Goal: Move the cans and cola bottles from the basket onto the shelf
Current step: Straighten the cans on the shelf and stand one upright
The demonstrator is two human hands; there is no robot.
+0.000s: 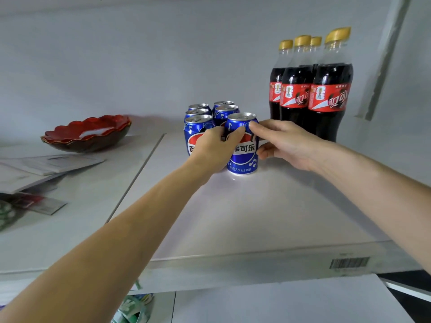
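Observation:
Several blue cola cans stand in two rows on the white shelf. The front right can is gripped from both sides: my left hand wraps its left side and my right hand touches its right side and rim with the fingertips. The front left can stands just behind my left hand. To the right, several cola bottles with yellow caps and red labels stand upright against the back wall. The basket is out of view.
A red scalloped bowl sits on the lower white surface at the left, with papers and packets near it. The shelf's front edge carries a barcode sticker. A grey wall rises behind the cans and bottles.

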